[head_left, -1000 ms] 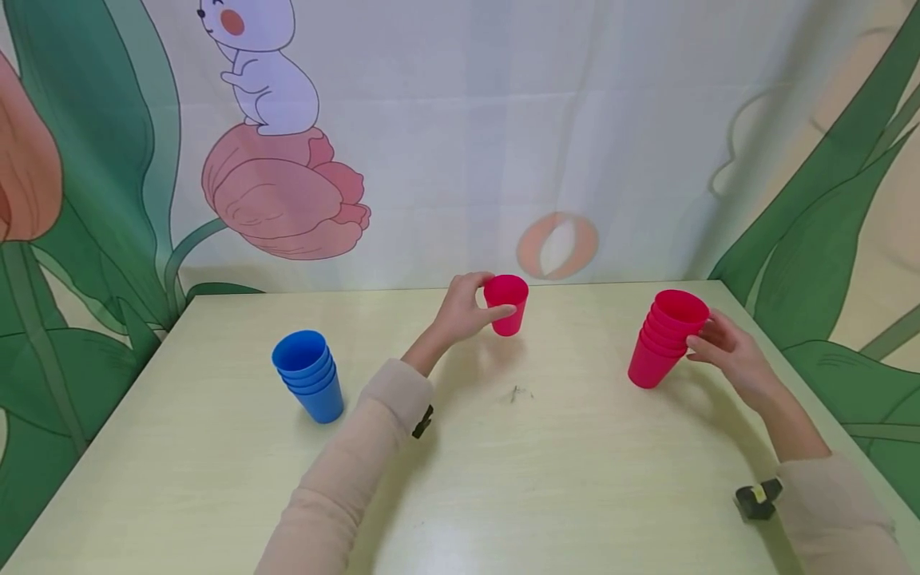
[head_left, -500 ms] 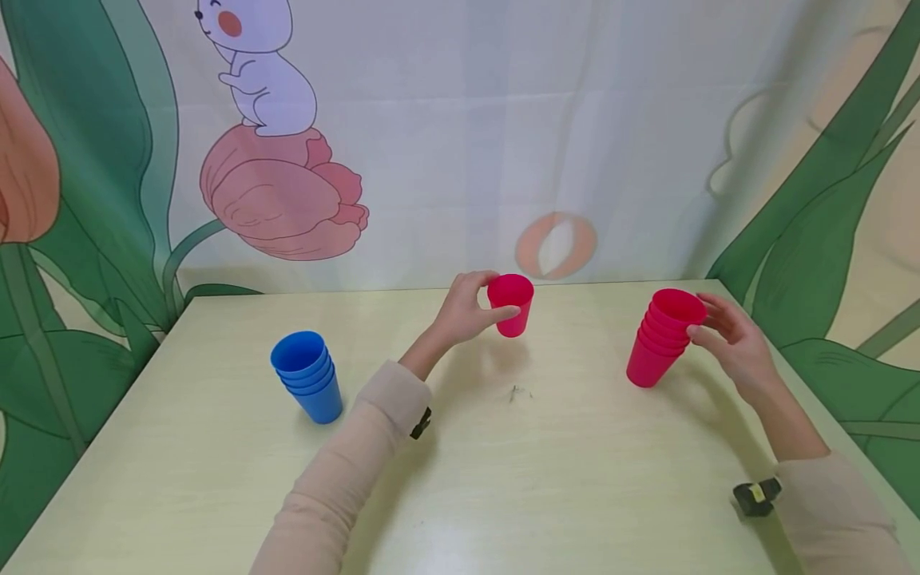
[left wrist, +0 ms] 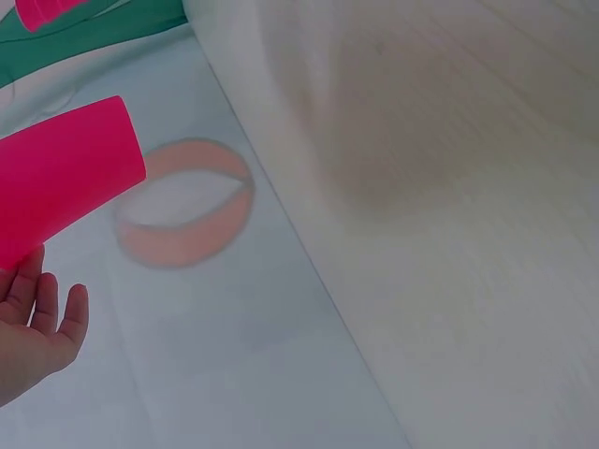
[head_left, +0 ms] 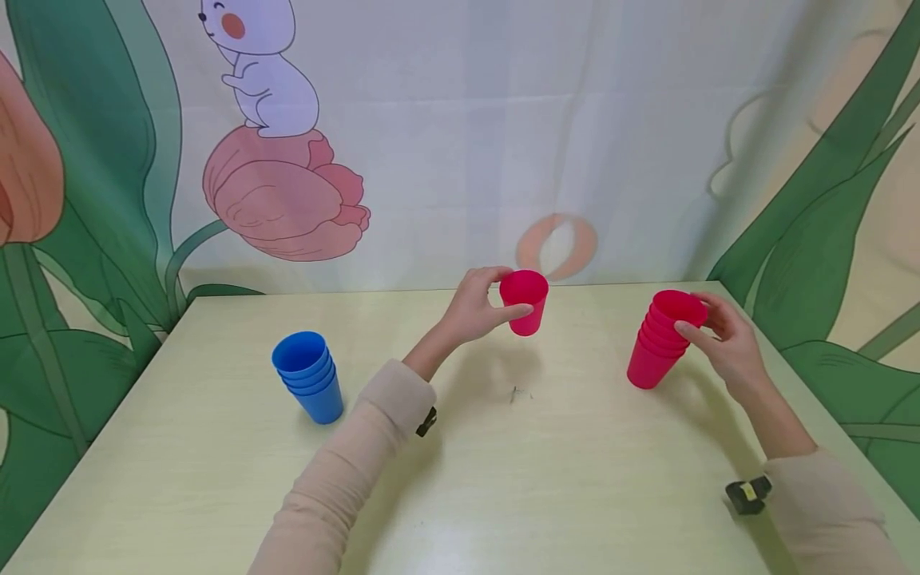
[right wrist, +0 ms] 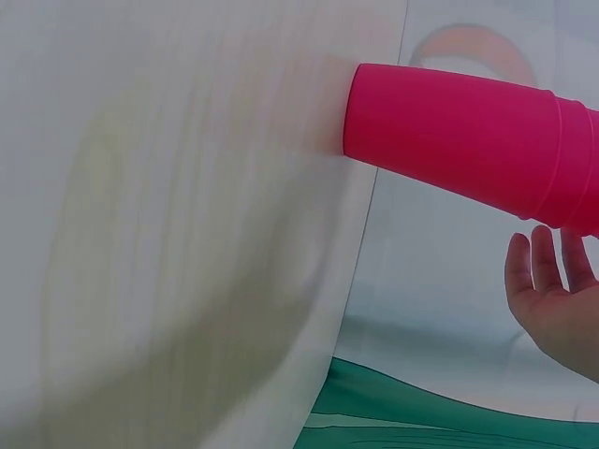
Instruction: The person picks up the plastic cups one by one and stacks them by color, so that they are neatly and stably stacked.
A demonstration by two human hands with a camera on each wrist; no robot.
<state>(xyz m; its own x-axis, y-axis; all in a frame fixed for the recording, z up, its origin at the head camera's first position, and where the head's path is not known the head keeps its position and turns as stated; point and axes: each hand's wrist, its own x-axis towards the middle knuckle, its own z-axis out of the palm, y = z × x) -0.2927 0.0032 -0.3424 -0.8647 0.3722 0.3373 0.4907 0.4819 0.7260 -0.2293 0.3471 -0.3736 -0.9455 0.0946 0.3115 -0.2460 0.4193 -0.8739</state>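
Toward the back of the table, my left hand [head_left: 474, 307] holds a single red cup [head_left: 530, 319] between thumb and fingers, mouth upward. In the left wrist view that red cup [left wrist: 70, 173] is raised off the tabletop, with part of the left hand [left wrist: 37, 332] below it. On the right is a stack of several nested red cups [head_left: 656, 351], which stands upright. My right hand [head_left: 729, 343] grips its upper rim, thumb in front and fingers behind. The right wrist view shows the stack's lower cup [right wrist: 449, 136] and some fingers of the right hand [right wrist: 562, 309].
A stack of several blue cups [head_left: 312, 383] stands on the left of the pale table [head_left: 503, 495]. Small dark marks [head_left: 516, 394] lie near the middle. Behind the back edge hangs a printed curtain [head_left: 446, 160].
My left hand has moved right and slightly up with the red cup. The right hand has shifted a little left, its thumb now farther across the rim of the red stack.
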